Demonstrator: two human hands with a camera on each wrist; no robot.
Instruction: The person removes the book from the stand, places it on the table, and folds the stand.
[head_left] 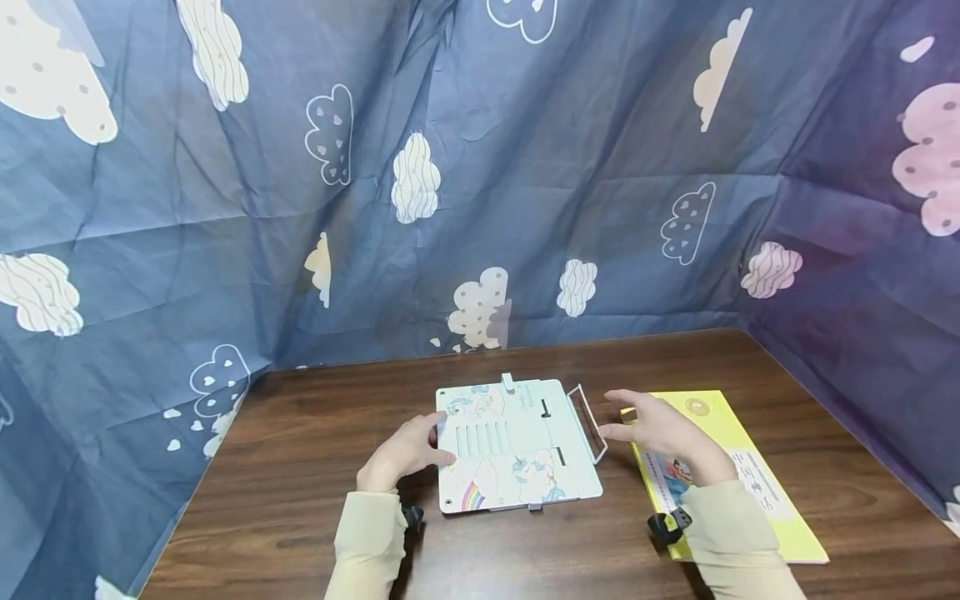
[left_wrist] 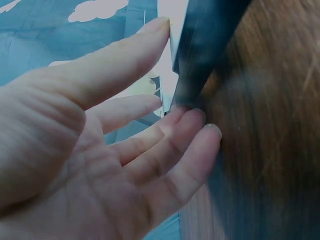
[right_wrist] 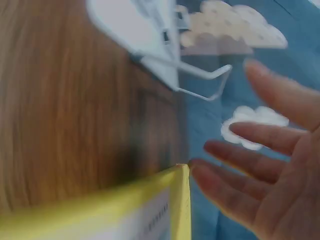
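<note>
A pale mint folding book stand [head_left: 480, 475], printed with unicorns and a rainbow, lies flat on the table. My left hand [head_left: 405, 454] is at its left edge, the thumb touching the panel and the fingers loosely bent along the side. In the left wrist view the stand [left_wrist: 176, 30] shows edge-on beside the thumb [left_wrist: 120, 70]. A white wire bracket [head_left: 592, 421] sticks out from the stand's right side. Close to that bracket my right hand [head_left: 663, 429] hovers, fingers spread and holding nothing; the right wrist view shows a gap between fingertips and wire [right_wrist: 220, 75].
A yellow book or pad [head_left: 708, 408] with pictures and white labels lies on the right, partly below the right forearm. The brown wooden table [head_left: 285, 467] ends at a blue cloud-print curtain [head_left: 525, 208] behind and at both sides.
</note>
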